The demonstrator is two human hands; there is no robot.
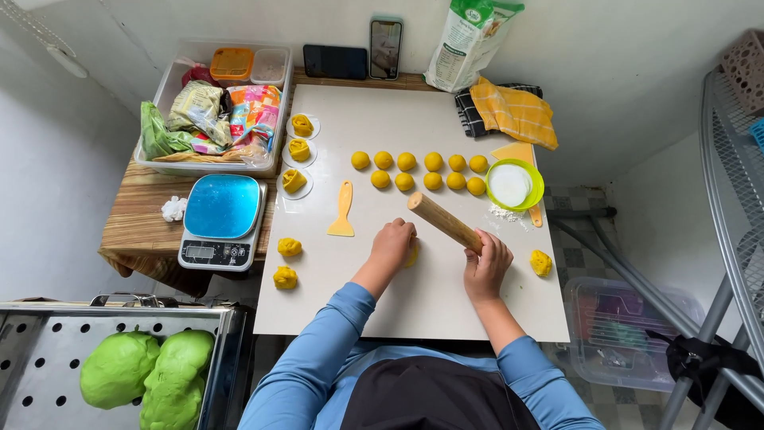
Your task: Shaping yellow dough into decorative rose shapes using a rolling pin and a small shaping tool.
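My left hand (pixel 391 243) presses down on a piece of yellow dough (pixel 412 255) on the white board (pixel 414 302); most of the dough is hidden under the hand. My right hand (pixel 487 267) grips the near end of a wooden rolling pin (pixel 442 220), which slants up and away to the left above the board. Several yellow dough balls (pixel 419 171) lie in two rows farther back. Two shaped yellow pieces (pixel 287 261) sit at the board's left edge and one (pixel 541 262) at the right.
A yellow scraper (pixel 343 210) lies left of my hands. A green bowl of flour (pixel 513 185) sits back right. A blue kitchen scale (pixel 221 220), a plastic tub of packets (pixel 213 107), three folded pieces on white discs (pixel 298 151) stand left. Green dough (pixel 147 374) rests on a perforated tray.
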